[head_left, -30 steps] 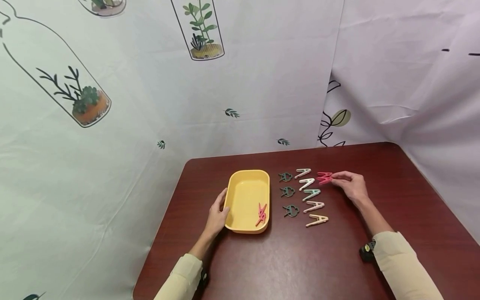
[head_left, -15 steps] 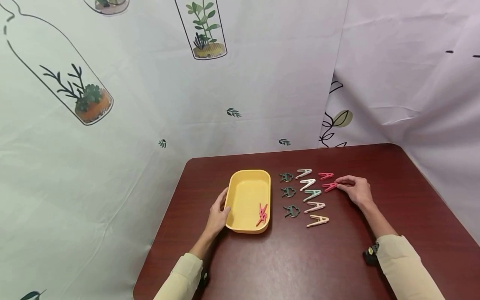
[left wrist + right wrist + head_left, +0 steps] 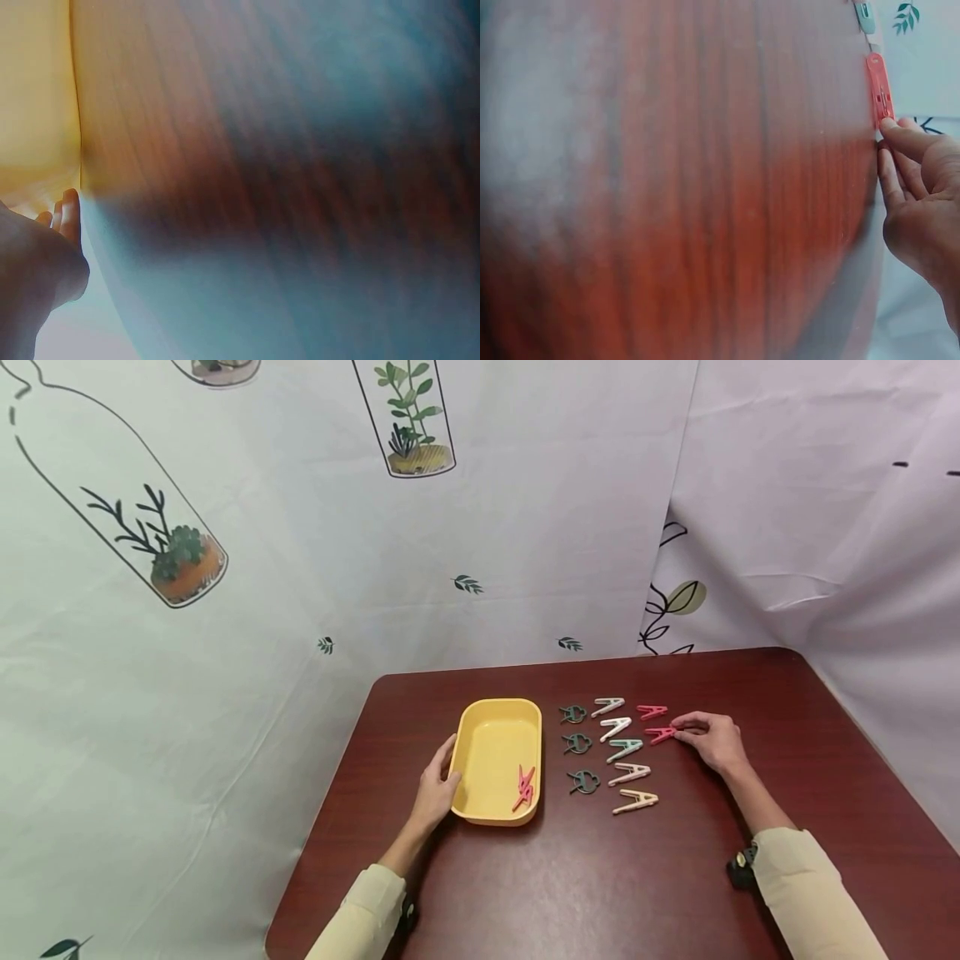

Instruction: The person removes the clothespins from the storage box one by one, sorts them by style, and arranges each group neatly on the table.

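Observation:
My left hand [image 3: 435, 787] holds the left side of a yellow plastic tray [image 3: 491, 743], thumb at the rim and fingers along the outside wall. Two red clothespins [image 3: 524, 788] lie together in the tray's near right corner. On the right, my right hand [image 3: 714, 742] pinches the end of a red clothespin [image 3: 659, 735] between thumb and fingertips, at the table surface. The right wrist view shows that red clothespin [image 3: 880, 86] with the thumb on its near end. Just behind it lies another red clothespin [image 3: 651, 712], apart from the hand.
Left of the red clothespins runs a column of pale clothespins: white [image 3: 615, 727], mint green [image 3: 624, 749], pinkish [image 3: 628, 773] and cream [image 3: 635, 801]. Several dark green clips [image 3: 583, 782] form a column beside the tray. A patterned cloth [image 3: 525, 527] hangs behind the brown table [image 3: 585, 893].
My right hand has moved slightly nearer with one red clothespin, separating it from the other, which stays behind. Over the last half second little has moved. The left hand and tray keep their place.

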Available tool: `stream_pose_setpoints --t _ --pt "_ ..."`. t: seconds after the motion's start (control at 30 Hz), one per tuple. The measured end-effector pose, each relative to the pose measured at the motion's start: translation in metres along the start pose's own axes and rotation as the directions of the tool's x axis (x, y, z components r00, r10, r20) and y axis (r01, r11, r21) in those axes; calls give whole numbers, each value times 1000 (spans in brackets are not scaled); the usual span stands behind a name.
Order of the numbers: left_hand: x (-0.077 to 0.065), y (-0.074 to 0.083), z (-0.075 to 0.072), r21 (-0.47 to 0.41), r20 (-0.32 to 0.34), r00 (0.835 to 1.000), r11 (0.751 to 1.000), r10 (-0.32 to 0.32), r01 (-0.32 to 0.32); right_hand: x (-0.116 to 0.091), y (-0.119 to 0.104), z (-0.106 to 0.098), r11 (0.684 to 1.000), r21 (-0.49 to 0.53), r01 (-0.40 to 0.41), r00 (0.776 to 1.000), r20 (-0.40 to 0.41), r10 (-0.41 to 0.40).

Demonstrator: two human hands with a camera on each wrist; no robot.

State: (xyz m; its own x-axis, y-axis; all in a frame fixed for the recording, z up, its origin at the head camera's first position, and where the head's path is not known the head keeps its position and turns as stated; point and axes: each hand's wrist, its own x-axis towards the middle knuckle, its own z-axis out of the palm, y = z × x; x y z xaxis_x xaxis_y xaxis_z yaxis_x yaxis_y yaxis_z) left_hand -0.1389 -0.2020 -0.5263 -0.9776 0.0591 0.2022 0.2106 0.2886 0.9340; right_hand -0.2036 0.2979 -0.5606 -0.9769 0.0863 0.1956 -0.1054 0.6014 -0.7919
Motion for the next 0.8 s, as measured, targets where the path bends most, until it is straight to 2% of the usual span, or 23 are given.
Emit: stream_pose_setpoints --t 0.47,0.6,0.67,0.7,0.8 --pt "0 1 -1 9 5 1000 1000 -3 3 0 2 -1 998 55 -18 1000 18 17" --pt "0 1 0 8 1 1000 1000 -1 1 -2 3 -1 985 165 -39 999 37 33" --pt "0 0 0 5 -1 1000 1000 -4 4 -3 4 -1 952 300 -63 998 35 55" --pt "0 0 0 2 -2 1000 1000 -4 4 -3 4 -1 915 397 -76 997 38 66" --pt "0 0 0 -4 -6 1000 1000 -3 3 -4 4 -3 760 638 -123 992 46 122"
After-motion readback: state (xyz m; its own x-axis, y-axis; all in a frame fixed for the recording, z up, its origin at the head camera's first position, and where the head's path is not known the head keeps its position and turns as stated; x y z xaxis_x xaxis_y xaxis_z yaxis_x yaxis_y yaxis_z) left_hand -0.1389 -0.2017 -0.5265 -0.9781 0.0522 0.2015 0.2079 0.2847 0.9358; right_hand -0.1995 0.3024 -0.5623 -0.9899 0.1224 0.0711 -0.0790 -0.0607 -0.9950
